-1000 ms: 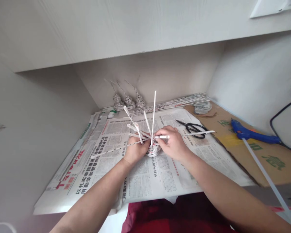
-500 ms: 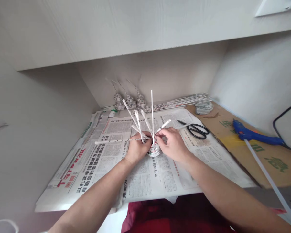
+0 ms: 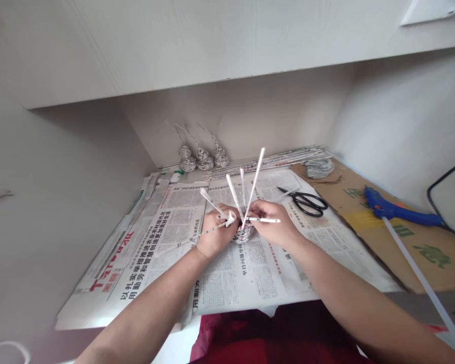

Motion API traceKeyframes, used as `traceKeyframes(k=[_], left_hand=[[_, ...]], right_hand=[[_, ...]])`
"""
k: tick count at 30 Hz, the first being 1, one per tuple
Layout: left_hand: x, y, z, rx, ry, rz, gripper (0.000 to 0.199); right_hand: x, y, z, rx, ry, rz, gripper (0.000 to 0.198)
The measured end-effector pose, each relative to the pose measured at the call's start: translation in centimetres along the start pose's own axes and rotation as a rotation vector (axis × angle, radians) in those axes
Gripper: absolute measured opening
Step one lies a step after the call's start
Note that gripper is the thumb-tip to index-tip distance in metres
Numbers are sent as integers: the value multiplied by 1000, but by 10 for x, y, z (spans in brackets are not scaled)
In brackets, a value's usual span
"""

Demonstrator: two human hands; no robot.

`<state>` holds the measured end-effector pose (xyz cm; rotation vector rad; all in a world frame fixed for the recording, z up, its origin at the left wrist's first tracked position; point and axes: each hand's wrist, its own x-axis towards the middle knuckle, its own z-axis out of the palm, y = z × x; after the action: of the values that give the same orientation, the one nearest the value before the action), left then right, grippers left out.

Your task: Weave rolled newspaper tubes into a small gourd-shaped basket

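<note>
Between my hands sits a small round woven piece of rolled newspaper (image 3: 243, 234), with several paper sticks (image 3: 255, 184) poking up and outward from it. My left hand (image 3: 217, 231) is closed on its left side, and a thin printed paper strand juts left from under the fingers. On the right, my right hand (image 3: 270, 222) pinches at the rim, where one short paper stick points right across the fingers. Both sets of fingertips are partly hidden behind the sticks and the weave. The piece rests on or just above the newspaper sheets (image 3: 235, 283).
Three gourd-shaped woven pieces (image 3: 205, 159) stand at the back wall, beside a bundle of long paper sticks (image 3: 273, 161). Black-handled scissors (image 3: 307, 203) lie to the right. A blue glue gun (image 3: 398, 210) rests on cardboard (image 3: 432, 263) near a folded grey cloth (image 3: 318, 168). A cabinet (image 3: 212, 45) overhangs the table.
The woven piece has turned, so its upright sticks now lean right and one stick points right. The loose strand on the left has swung downward. Both hands have shifted slightly around the rim.
</note>
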<state>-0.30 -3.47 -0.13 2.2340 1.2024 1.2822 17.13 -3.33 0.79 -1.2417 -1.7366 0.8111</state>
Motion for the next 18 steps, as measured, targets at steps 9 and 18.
traceKeyframes(k=[9, 18], left_hand=[[4, 0, -9, -85, -141, 155, 17], [5, 2, -11, -70, -224, 146, 14]], right_hand=[[10, 3, -10, 338, -155, 263, 9], [5, 0, -6, 277, -129, 250, 7]])
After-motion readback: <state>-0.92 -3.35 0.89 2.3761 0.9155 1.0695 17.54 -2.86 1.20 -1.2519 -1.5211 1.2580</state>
